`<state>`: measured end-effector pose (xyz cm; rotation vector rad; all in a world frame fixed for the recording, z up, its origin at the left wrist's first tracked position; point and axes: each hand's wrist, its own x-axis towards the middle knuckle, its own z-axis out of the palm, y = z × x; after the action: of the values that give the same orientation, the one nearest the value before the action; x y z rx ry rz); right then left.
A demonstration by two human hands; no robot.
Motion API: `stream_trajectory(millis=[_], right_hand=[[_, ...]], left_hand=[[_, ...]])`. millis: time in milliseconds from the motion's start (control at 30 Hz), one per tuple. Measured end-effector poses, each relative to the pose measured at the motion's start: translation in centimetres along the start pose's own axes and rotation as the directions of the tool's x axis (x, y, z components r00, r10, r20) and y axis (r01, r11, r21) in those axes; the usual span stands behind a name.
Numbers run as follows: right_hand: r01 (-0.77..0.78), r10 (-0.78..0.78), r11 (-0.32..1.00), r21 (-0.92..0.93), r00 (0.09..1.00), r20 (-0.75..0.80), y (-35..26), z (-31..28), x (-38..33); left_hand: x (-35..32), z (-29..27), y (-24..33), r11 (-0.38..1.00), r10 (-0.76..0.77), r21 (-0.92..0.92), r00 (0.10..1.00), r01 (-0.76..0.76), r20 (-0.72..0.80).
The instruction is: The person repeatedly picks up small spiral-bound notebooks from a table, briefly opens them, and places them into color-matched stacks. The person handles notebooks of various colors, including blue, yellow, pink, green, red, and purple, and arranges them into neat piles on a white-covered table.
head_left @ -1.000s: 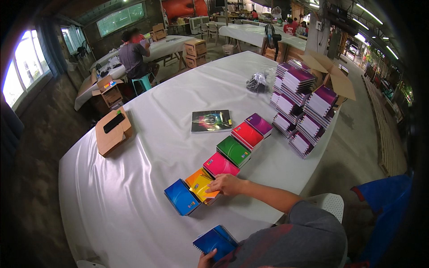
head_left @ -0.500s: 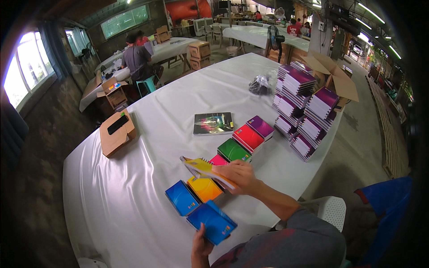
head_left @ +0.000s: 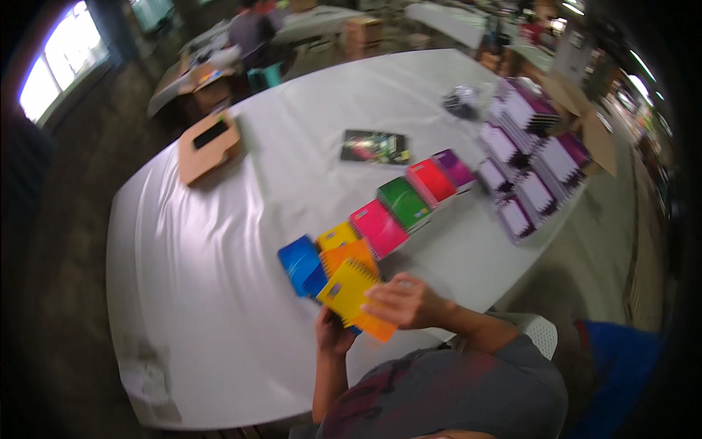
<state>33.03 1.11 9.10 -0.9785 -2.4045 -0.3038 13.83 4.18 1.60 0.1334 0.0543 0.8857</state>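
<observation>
A yellow spiral notebook [head_left: 342, 290] is gripped in my right hand [head_left: 406, 298], its fingers closed over the right edge. Below those fingers an orange cover [head_left: 380, 327] sticks out. My left hand [head_left: 334, 334] is closed underneath, holding a blue notebook [head_left: 355, 330] that the yellow one mostly hides. Just beyond lies an orange notebook [head_left: 349, 255]; whether it is held or resting is unclear. From there a diagonal row of notebook piles runs away to the right: blue [head_left: 298, 262], yellow [head_left: 336, 235], pink [head_left: 378, 227], green [head_left: 404, 203], red [head_left: 432, 181] and purple [head_left: 456, 167].
The white-covered table [head_left: 212, 314] fills the middle. Tall stacks of purple-covered notebooks [head_left: 537, 194] stand at right before an open carton [head_left: 601, 143]. A dark notebook [head_left: 374, 147], a clear plastic bundle [head_left: 461, 102] and a cardboard box [head_left: 206, 150] with a black phone [head_left: 210, 133] lie farther off.
My right hand has brought the yellow notebook down and nearer, over the blue one in my left hand. The pink pile now shows fully. The whole view has shifted and blurred.
</observation>
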Motion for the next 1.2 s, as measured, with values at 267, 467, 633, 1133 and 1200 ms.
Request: stream_trajectory(millis=[267,467,633,1133,1200], right_hand=[[-0.279,0.260,0.940,0.195,0.958,0.118,-1.0,-1.3,0.8],[-0.204,0.175,0.966,0.158,0.968,0.179,-0.3,-0.6,-0.3],[-0.168,0.110,0.910,0.378,0.980,0.168,0.1,-1.3,-1.4],[-0.530,0.777,-0.111,0.840,0.481,0.406,3.0,2.2,-4.1],[-0.580,0.791,-0.088,0.810,0.453,0.410,2.6,1.9,-4.0]], left_hand=[[0.3,0.1,-0.9,0.998,0.023,0.059,0.997,-0.019,-0.068],[0.6,-0.4,-1.4,1.000,0.003,-0.030,0.998,-0.005,-0.068],[1.0,-0.2,-1.8,0.999,0.019,0.044,0.997,-0.016,-0.069],[0.8,0.3,-2.8,0.925,-0.004,0.362,0.958,0.113,-0.288],[0.5,0.7,-2.9,0.904,0.023,0.413,0.955,0.107,-0.297]])
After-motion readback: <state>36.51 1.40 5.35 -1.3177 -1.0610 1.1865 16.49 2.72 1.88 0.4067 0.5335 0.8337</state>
